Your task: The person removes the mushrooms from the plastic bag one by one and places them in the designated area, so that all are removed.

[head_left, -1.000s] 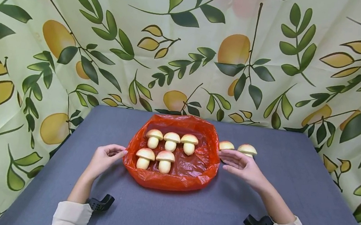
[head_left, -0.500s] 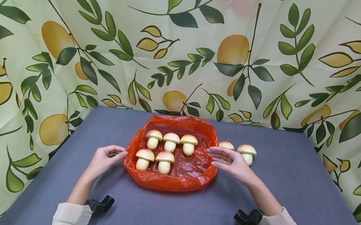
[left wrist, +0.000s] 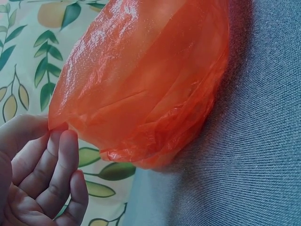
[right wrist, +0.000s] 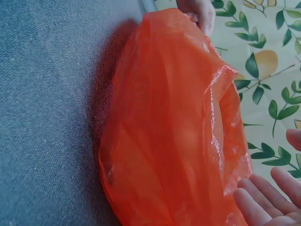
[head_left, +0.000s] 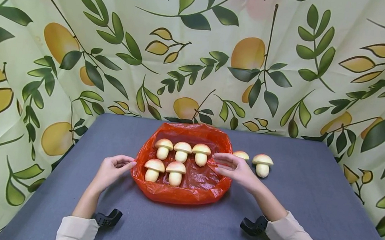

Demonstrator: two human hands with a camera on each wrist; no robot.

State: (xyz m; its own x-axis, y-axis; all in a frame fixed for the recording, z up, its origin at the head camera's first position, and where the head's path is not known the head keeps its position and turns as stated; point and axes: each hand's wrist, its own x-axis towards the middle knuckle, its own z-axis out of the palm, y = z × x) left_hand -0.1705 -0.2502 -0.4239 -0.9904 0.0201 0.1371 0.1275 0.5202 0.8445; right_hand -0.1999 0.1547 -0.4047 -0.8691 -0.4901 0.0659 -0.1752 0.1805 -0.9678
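Note:
A red plastic bag (head_left: 183, 195) lies wide open on the table, its rim spread out. Inside it are several toy mushrooms (head_left: 182, 147) with tan caps and pale stems, in two rows. My left hand (head_left: 112, 172) pinches the bag's left rim between thumb and fingers, as the left wrist view also shows at the bag's edge (left wrist: 70, 115). My right hand (head_left: 240, 174) reaches over the right rim, fingers extended above the bag's bare right part and holding nothing. In the right wrist view its fingers (right wrist: 268, 195) are straight and apart.
Two more mushrooms are on the table right of the bag: one (head_left: 262, 165) in full view, the other (head_left: 241, 155) partly hidden behind my right hand. A leaf-and-fruit patterned cloth (head_left: 200, 57) hangs behind the grey-blue table (head_left: 178, 234).
My right hand has moved left from outside the bag's right rim to over its inside, uncovering the far-right mushroom. My left hand keeps its place on the rim.

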